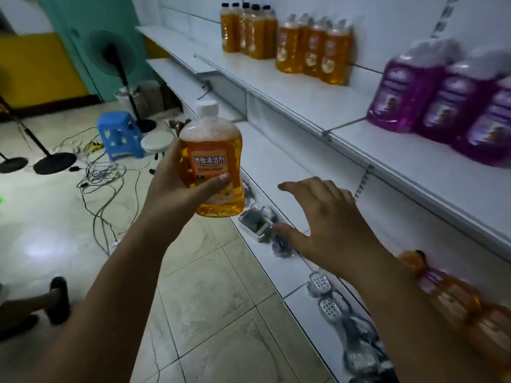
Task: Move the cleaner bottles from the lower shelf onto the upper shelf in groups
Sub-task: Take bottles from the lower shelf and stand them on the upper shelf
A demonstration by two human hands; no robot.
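My left hand [177,186] grips an orange cleaner bottle [211,161] with a white cap, held upright in the air in front of the shelves. My right hand [326,217] hovers open, fingers spread, over the lower shelf [276,167] and holds nothing. On the upper shelf [304,98] stand a group of tall orange bottles [249,29], a group of shorter orange bottles [315,48] and purple bottles [448,106]. More orange bottles [453,297], blurred, lie on the lower shelf at the right, behind my right forearm.
Small packaged items [260,219] and perforated holders [329,299] sit on a lower ledge below my right hand. On the tiled floor at the left are a blue stool [119,134], a white stool [157,142], a fan stand [121,67], loose cables [102,175] and someone's dark shoe [58,299].
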